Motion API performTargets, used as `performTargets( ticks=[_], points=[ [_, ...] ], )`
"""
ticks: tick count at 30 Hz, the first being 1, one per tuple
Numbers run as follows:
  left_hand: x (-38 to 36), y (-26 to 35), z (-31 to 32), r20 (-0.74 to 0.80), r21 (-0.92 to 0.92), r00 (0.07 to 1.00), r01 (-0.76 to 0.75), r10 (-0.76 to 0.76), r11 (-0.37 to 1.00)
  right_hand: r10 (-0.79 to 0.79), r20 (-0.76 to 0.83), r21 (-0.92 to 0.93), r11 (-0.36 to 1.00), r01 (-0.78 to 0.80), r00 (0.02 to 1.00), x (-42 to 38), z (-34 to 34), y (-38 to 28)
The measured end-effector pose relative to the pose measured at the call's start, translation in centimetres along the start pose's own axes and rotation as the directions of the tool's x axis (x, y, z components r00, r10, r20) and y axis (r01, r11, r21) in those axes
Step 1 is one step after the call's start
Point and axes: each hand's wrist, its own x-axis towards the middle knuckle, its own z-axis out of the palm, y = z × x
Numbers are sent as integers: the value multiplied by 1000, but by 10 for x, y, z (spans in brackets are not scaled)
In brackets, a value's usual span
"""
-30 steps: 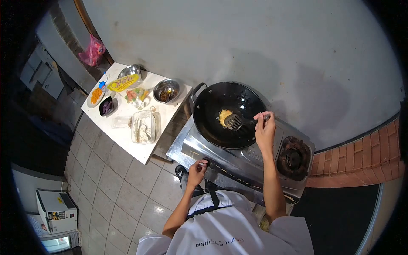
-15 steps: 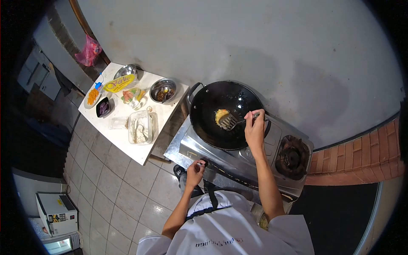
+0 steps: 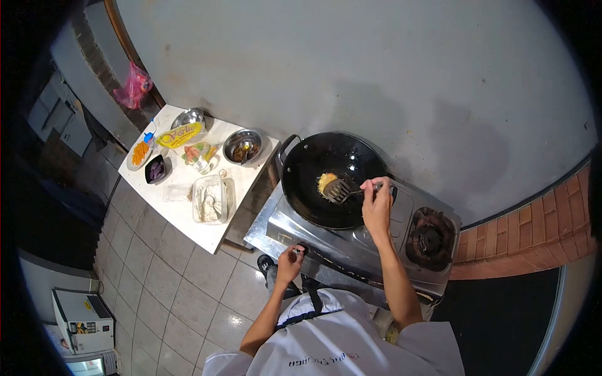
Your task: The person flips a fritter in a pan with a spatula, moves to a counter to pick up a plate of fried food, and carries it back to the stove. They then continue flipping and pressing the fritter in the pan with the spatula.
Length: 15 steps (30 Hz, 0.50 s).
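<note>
Since the earlier frames, little has moved: right hand [image 3: 377, 207] has drawn slightly inward over the wok [image 3: 332, 182], spatula [image 3: 342, 190] blade now resting against the near edge of the food [image 3: 325, 182] rather than on top of it. Left hand [image 3: 290, 262] remains at the stove [image 3: 351, 241] front.

Right hand: grip closed around the spatula handle, fingers wrapped, at centre-right of frame above the wok's right rim. Slotted blade points toward frame left, touching the food.

Food: small yellow-orange patch, low in the wok, a little left of its centre.

Left hand: at the knob [image 3: 301, 250] on the stove's front panel, lower centre of frame. Fingertips pinched narrow at the knob; actual contact too small to confirm.

Wok: black, with a loop handle toward the tabletop, sits on the stove's left burner. Second burner [image 3: 428, 237] bare, to the right, well apart from the wok.

Tabletop [image 3: 200, 232], white, upper left of frame, just beside the stove. On it: clear tub [image 3: 212, 198] with pale contents nearest the front edge; steel bowl [image 3: 244, 146] with dark contents near the wok side; yellow packet [image 3: 179, 134]; small black dish [image 3: 155, 170]; plate [image 3: 139, 153] with orange pieces at far left. Pink bag [image 3: 133, 89] hangs on the wall above.

Tiled floor below; white appliance [image 3: 83, 320] at lower left.
</note>
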Motion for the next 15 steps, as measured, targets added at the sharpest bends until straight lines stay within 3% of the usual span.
performTargets(
  ticks=[4,9,15],
  points=[
    [-2,1,0,11,-42,998,64,-64,997,73,1,22,997,-73,997,12,-24,-12],
    [0,-5,0,14,-26,999,38,-38,999,2,113,-157,987,15,994,21,-29,-1],
    [0,-5,0,24,-72,999,28,-26,997,-15,112,-20,1000,18,994,14,-8,11]
  ],
)
